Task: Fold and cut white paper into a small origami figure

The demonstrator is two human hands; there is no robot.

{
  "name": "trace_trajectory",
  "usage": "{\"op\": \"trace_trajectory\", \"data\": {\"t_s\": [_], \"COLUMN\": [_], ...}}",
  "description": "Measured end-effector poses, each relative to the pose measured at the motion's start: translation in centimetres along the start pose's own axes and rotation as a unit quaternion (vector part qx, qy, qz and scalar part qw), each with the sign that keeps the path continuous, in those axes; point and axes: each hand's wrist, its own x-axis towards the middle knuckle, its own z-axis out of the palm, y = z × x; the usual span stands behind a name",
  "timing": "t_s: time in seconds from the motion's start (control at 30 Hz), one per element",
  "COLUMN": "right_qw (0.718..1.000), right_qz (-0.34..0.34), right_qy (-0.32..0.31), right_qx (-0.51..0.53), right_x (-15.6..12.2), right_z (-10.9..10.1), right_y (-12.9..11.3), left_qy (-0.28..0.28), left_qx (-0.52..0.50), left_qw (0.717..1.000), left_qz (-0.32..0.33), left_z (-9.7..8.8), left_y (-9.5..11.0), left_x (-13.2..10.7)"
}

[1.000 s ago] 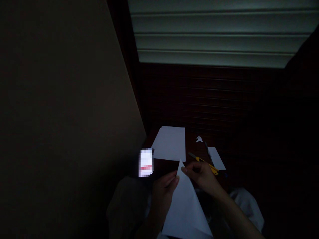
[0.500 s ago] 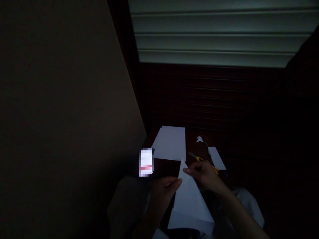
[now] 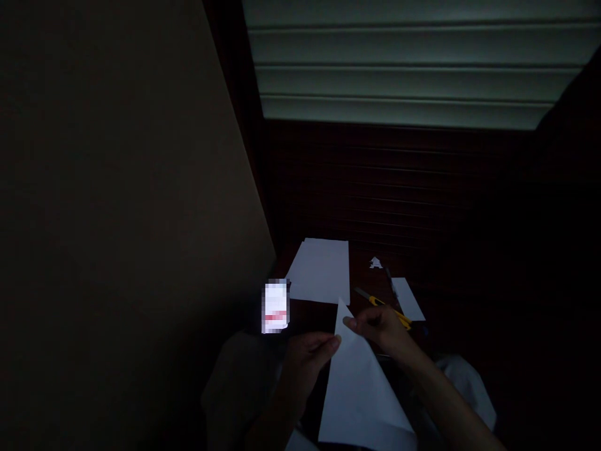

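Note:
A sheet of white paper point(image 3: 361, 388), narrowing to a point at its far end, hangs between my hands above my lap. My left hand point(image 3: 312, 357) pinches its left edge a little below the tip, thumb and forefinger pressed together. On the other side my right hand point(image 3: 382, 329) grips the slanting right edge, its thumb lying on the face of the paper. Just beyond my right hand lies a yellow utility knife point(image 3: 374, 300), partly covered by the fingers.
A stack of white paper point(image 3: 322, 269) lies at the back of the dark table. Left of it glows a blurred screen point(image 3: 275, 307). To the right are a small cut paper piece point(image 3: 375, 262) and a white strip point(image 3: 408, 299). A wall point(image 3: 141, 219) rises at left.
The lower part of the paper has swung down and to the right, its bottom edge now lower. The tip has shifted slightly left, with both hands keeping their pinch.

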Motion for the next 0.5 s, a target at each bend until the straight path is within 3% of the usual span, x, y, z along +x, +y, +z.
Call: {"op": "trace_trajectory", "data": {"t_s": [0.13,0.5], "right_qw": [1.000,0.999], "right_qz": [0.020,0.044], "right_qy": [0.002,0.015], "right_qx": [0.006,0.005], "right_x": [-0.27,-0.72], "right_z": [0.16,0.43], "right_y": [0.08,0.90], "left_qy": [0.013,-0.017], "left_qx": [0.006,0.004], "left_qw": [1.000,1.000], "left_qz": [-0.003,-0.015], "left_z": [-0.09,-0.87], "left_y": [0.16,-0.30], "left_x": [-0.07,0.24]}}
